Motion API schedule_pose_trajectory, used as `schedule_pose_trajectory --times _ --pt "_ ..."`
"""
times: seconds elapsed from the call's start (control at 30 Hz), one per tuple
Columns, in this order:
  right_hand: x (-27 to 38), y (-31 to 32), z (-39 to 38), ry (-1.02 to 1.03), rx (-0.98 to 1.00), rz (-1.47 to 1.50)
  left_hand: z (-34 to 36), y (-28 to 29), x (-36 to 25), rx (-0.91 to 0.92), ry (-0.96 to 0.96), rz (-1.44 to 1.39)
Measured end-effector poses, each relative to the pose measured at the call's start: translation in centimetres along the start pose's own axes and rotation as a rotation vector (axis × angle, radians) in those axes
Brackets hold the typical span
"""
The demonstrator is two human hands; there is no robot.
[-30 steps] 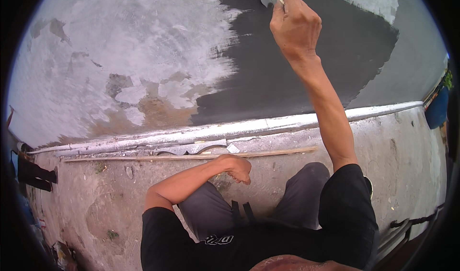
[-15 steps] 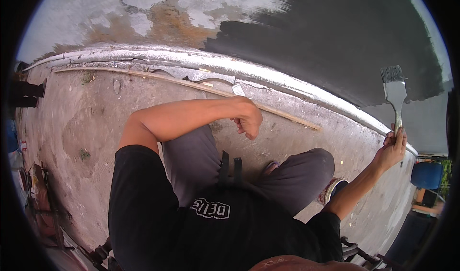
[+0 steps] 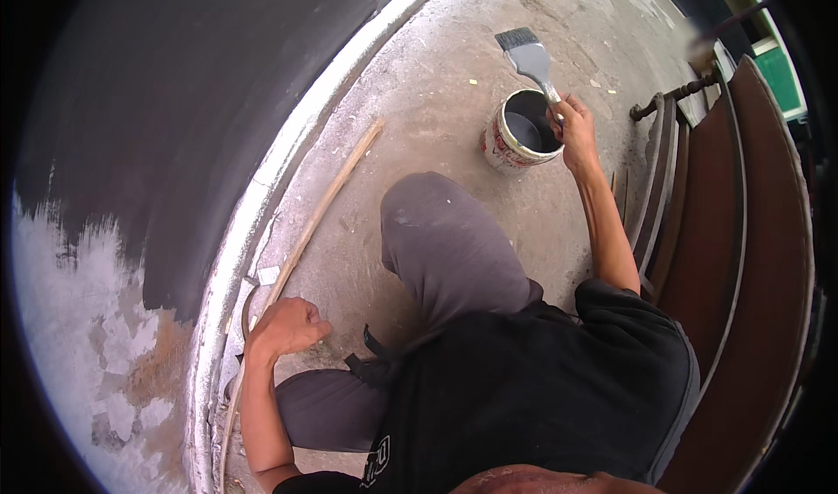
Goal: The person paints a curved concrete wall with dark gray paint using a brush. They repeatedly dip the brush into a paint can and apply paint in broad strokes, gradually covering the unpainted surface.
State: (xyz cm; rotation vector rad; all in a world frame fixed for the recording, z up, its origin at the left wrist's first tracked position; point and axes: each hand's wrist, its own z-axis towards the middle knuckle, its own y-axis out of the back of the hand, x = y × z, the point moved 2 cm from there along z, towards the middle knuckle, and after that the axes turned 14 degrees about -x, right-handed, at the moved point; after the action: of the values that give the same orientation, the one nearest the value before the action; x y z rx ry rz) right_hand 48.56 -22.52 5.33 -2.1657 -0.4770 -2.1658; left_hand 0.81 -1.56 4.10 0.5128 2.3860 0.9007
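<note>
My right hand (image 3: 573,127) is wrapped round the handle of a wide paintbrush (image 3: 529,60), whose dark bristles point up and away to the left. Just below the brush stands a white bucket (image 3: 504,149) with red markings and dark grey paint (image 3: 526,132) inside. The handle's lower end overlaps the bucket's right rim; whether it touches cannot be seen. My left hand (image 3: 291,325) hangs with fingers curled in and nothing visible in it, near a long thin wooden strip (image 3: 327,199). At the left, the wall (image 3: 175,127) has a dark grey painted area beside a patchy, bare part (image 3: 105,354).
A whitish ledge (image 3: 253,197) runs along the wall's foot, with the strip beside it on the concrete floor (image 3: 419,127). My bent knee (image 3: 432,206) is between my hands and near the bucket. A brown wooden bench (image 3: 751,232) stands close on the right.
My view has swung to the right, bringing the bucket and bench into full sight. My right hand, still holding the paintbrush, has gone from beside the painted wall to over the bucket's rim.
</note>
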Motion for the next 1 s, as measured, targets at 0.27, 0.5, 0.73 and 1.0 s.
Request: schedule_pose_trajectory --times 0.27,0.5,0.73,1.0 --pt "-3.3 2.2 0.2 0.298 -0.288 -0.680 6.6 -0.7 -2.9 -0.199 -0.057 0.025" --pt "-5.6 -4.7 -1.7 -0.036 -0.082 0.182 22.8 -4.2 -14.9 -0.088 -0.803 -0.090" --pt "-1.6 -3.2 -0.7 0.239 -0.262 -0.152 38.2 -14.6 -22.8 0.007 -0.738 -0.626" --pt "-2.6 0.1 -2.5 0.062 -0.157 0.201 34.3 -12.6 -30.9 0.508 -0.311 -1.275"
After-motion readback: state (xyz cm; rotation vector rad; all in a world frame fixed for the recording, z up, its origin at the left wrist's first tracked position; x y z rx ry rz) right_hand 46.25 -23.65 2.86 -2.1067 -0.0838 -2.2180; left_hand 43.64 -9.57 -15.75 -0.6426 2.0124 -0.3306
